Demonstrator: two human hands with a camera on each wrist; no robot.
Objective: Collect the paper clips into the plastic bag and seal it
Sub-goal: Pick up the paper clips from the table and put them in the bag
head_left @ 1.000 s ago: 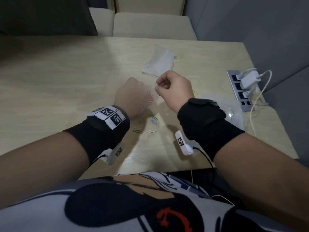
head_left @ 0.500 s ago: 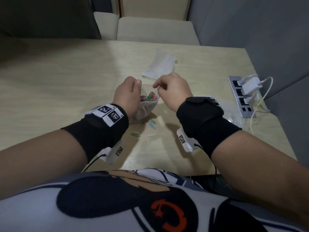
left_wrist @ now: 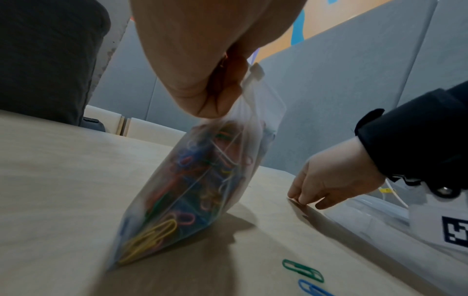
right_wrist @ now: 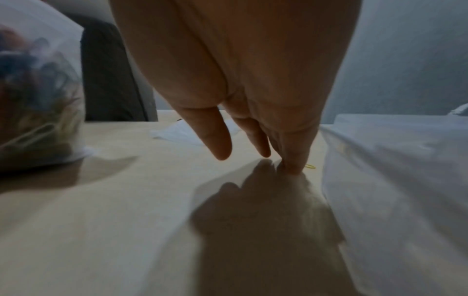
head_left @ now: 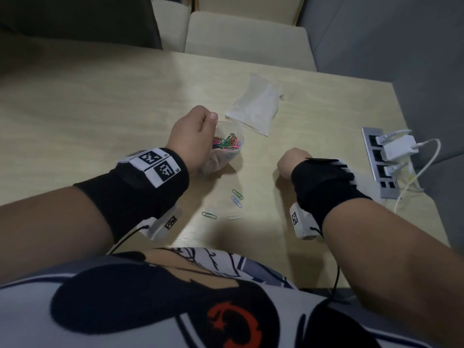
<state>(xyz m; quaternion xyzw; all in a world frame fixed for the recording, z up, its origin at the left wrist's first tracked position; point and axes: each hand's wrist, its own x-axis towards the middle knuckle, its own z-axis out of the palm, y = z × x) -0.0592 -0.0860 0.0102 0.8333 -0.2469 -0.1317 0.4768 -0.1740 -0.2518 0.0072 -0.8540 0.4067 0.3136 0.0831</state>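
The collecting step is in hand, by my reading; the plastic bag point(head_left: 227, 149) stands on the bench point(head_left: 100, 116), already well filled with coloured paper clips, its mouth open; the left hand point(head_left: 193, 136) pinches the bag's top edge between thumb and fingers and holds it upright; the right hand point(head_left: 292, 162) is down on the bench well to the right of the bag, fingers pointed at the surface beside a clear plastic container point(left_wrist: 375, 222); in the right wrist view the fingertips point(right_wrist: 291, 166) touch the bench just beside a small yellow paper clip point(right_wrist: 310, 166); its grip looks loosely open, nothing yet caught in it as far as I can tell.

Four loose paper clips point(head_left: 236, 197) lie on the bench between the two forearms, nearer the body than the bag; so sealing is some way off; the next move calls for a fine pinch on the flat yellow clip, then a carry across to the bag's mouth.

A flat second bag point(head_left: 253, 106) lies beyond; a power strip point(head_left: 376, 159) sits at the right edge.
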